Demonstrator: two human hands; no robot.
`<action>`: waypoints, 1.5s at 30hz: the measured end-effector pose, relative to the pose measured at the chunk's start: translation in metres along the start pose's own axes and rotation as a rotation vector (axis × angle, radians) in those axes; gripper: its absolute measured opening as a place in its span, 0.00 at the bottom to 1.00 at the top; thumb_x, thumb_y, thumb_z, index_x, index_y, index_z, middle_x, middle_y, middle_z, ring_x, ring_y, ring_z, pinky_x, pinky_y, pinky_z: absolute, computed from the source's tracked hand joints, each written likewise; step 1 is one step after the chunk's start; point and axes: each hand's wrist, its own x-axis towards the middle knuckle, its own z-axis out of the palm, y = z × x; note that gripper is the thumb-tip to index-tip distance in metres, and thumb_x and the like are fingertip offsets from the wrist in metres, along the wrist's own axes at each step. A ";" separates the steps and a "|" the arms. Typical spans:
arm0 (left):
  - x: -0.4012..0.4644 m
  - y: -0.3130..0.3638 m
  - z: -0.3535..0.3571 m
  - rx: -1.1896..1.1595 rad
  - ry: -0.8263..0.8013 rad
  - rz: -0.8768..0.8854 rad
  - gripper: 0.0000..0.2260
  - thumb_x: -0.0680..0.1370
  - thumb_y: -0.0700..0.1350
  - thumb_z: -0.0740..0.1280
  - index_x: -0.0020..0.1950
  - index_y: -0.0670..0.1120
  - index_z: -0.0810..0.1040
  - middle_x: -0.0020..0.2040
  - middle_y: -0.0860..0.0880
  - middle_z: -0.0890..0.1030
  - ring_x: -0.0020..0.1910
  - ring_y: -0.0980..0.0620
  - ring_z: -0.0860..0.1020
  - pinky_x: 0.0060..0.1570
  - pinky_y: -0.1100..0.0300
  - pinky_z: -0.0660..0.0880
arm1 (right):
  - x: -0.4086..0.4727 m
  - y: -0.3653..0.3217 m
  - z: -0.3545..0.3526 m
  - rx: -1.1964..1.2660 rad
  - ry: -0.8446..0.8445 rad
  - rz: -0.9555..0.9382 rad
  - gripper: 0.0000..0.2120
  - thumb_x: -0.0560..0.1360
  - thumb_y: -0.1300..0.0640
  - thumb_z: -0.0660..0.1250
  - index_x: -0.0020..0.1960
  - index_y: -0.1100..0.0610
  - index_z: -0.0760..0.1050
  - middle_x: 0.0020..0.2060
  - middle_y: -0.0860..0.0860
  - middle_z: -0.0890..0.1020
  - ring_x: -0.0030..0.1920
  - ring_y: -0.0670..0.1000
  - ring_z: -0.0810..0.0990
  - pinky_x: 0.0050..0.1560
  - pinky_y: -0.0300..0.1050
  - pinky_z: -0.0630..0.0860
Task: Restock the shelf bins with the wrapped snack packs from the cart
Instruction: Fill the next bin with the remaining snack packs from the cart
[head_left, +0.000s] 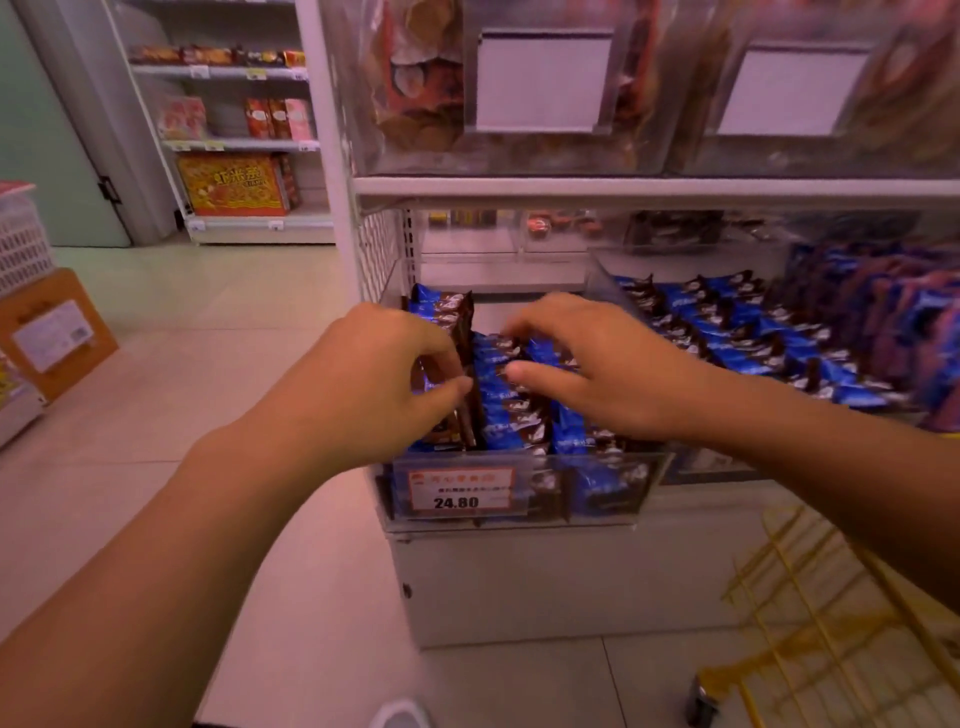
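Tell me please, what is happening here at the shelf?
A person is filling a clear shelf bin with blue and brown snack packs. The left hand grips a stack of upright packs at the bin's left end. The right hand rests on the packs beside it. A yellow wire cart stands at lower right.

Pale tiled floor (171, 306) is lying under warm, pinkish light. A white shelving unit (244, 145) is standing against the far wall beside a green door (47, 156).
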 end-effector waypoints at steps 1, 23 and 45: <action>0.001 0.005 0.003 -0.027 -0.060 0.019 0.09 0.73 0.58 0.70 0.44 0.54 0.84 0.35 0.59 0.80 0.34 0.62 0.76 0.36 0.62 0.75 | -0.016 0.002 -0.010 -0.013 -0.033 0.002 0.19 0.77 0.36 0.61 0.59 0.46 0.77 0.51 0.43 0.80 0.51 0.41 0.78 0.53 0.47 0.78; 0.028 0.004 0.037 0.133 -0.439 -0.035 0.09 0.74 0.41 0.71 0.49 0.54 0.78 0.39 0.58 0.72 0.42 0.51 0.75 0.43 0.59 0.72 | -0.029 0.020 -0.003 -0.156 -0.119 0.242 0.04 0.73 0.54 0.75 0.43 0.50 0.81 0.39 0.47 0.84 0.41 0.49 0.82 0.49 0.50 0.80; 0.003 0.008 0.049 0.004 -0.502 -0.081 0.06 0.78 0.53 0.67 0.48 0.56 0.70 0.49 0.56 0.77 0.45 0.58 0.76 0.44 0.62 0.77 | -0.052 0.021 0.012 -0.187 -0.230 0.221 0.03 0.78 0.54 0.68 0.47 0.46 0.78 0.43 0.44 0.81 0.44 0.46 0.78 0.46 0.42 0.73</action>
